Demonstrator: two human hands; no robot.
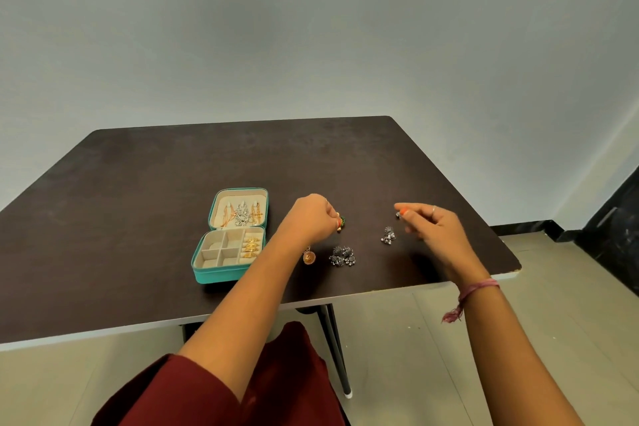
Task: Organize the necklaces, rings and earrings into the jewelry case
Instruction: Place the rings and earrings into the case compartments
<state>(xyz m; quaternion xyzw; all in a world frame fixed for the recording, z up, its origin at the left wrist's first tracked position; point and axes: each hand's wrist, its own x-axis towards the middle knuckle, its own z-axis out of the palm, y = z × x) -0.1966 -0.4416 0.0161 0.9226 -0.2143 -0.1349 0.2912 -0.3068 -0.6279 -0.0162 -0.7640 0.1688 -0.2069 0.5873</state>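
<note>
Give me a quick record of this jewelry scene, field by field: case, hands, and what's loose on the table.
case: teal jewelry case, open, lid back
lid: necklaces hanging
tray: gold rings in right column; other compartments look empty
left hand: pinches green and gold earring
right hand: pinches small silver piece
loose on table: silver earring, dark silver earring pair, round gold earring

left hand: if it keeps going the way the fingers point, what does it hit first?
The left hand points right, fingers curled on a small green-and-orange earring. Further right lies bare table, then probably the silver earring slightly nearer the person, or the right hand. Depth is unclear.
</note>
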